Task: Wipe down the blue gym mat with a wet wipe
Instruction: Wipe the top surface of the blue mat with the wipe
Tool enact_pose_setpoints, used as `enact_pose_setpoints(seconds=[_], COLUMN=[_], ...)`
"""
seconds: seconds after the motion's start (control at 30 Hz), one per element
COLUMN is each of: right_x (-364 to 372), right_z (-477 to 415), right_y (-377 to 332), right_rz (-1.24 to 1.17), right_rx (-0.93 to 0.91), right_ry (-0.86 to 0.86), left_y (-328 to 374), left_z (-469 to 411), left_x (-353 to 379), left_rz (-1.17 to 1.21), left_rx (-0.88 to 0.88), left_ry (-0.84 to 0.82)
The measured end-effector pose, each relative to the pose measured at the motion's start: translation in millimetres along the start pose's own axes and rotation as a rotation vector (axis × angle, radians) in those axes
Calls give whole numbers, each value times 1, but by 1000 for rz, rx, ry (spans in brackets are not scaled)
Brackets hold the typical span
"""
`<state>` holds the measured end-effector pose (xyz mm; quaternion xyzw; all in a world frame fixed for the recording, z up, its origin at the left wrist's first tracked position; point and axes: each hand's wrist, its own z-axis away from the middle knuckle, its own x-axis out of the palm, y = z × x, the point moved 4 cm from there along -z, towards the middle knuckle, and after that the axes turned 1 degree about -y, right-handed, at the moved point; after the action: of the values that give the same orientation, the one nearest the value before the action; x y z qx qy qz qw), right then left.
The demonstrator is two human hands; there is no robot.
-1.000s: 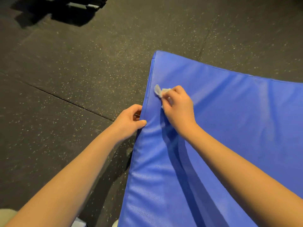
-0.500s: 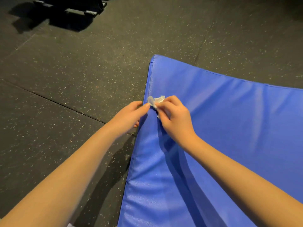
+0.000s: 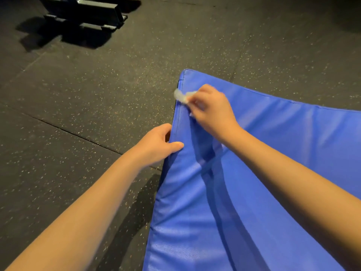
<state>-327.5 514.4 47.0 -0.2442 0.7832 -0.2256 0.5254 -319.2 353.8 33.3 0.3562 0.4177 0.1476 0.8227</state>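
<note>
The blue gym mat (image 3: 273,163) lies on the floor and fills the right and lower part of the view, its far corner near the middle. My right hand (image 3: 213,112) holds a crumpled white wet wipe (image 3: 180,97) against the mat's left edge, just below that corner. My left hand (image 3: 156,145) grips the same edge lower down, thumb on top of the mat and fingers curled round the side. The wipe is blurred.
Dark speckled rubber floor tiles (image 3: 78,114) surround the mat on the left and behind. A black metal equipment base (image 3: 84,12) stands on the floor at the far left.
My right hand has slid the wipe up the mat's left edge toward the far corner. My left hand has left the wipe and gone back down to grip the edge.
</note>
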Motion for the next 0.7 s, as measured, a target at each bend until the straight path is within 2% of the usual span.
enact_pose_setpoints(seconds=[0.07,0.1,0.13,0.23,0.27,0.37,0.4,0.43,0.53,0.57,0.7], right_x=[-12,-12,-9,9,5,-15,-16,-12,6,6,-6], right_z=[-13,-12,-9,8,3,-21,-22,-19,-1,0,-14], right_y=[26,26,14,-22,-19,19,22,15,-23,-25,-17], right_rz=[24,-1,-20,3,24,31,22,18,10,10,-66], right_rx=[279,309,251,-73,-66,301,352,307,-42,-86,82], right_ry=[176,221,217,29,15,203,234,221,44,25,213], left_y=[0,-3,-5,-13,-13,-9,-7,-6,-5,-3,9], left_z=[2,4,6,12,12,14,16,18,25,26,20], left_x=[1,3,4,8,9,12,12,13,16,17,13], left_rz=[-18,-20,-23,-30,-37,-104,-136,-165,-204,-211,-291], left_rx=[5,6,5,5,5,29,32,35,49,56,69], left_ry=[1,9,18,44,54,108,132,156,209,216,228])
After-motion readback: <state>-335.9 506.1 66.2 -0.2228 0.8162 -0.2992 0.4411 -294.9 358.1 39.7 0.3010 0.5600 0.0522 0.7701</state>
